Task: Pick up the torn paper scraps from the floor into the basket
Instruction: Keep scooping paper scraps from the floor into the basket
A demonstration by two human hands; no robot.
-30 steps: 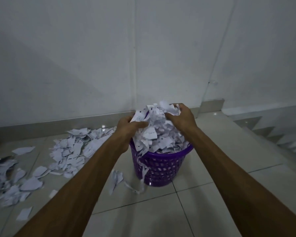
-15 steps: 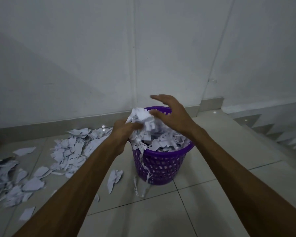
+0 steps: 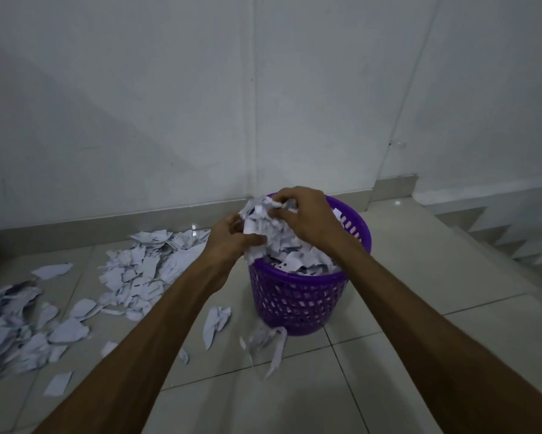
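Half a second before, the right hand (image 3: 307, 219) had hovered open above the purple basket (image 3: 298, 303) with its fingers spread; now it had come down onto the top of the paper heap (image 3: 282, 245), its fingers (image 3: 283, 198) curled over the crumpled scraps at the peak. The left hand (image 3: 232, 242) had stayed at the heap's near-left side, at the rim of the basket, thumb and fingers bent round a wad of paper. Together the two hands clasped the mound from above and from the side, so the step looked like packing the load down into the basket rather than dropping more in.

Neither hand was open: the right one's fingers were narrowly curled and dug into the scraps, and the left one's were closed on paper, though how tightly could not be told.

The basket stood on the tiled floor (image 3: 420, 355) near the wall (image 3: 169, 120), heaped well above its rim. Several strips (image 3: 273, 339) lay or hung at its foot, and a folded scrap (image 3: 215, 322) lay just left of it. Farther left of the basket a wide litter of scraps (image 3: 144, 270) covered the floor, reaching the frame's edge. Judging by that, much of the task remained, and the basket seemed close to full; loose pieces might spill over its rim when pressed.
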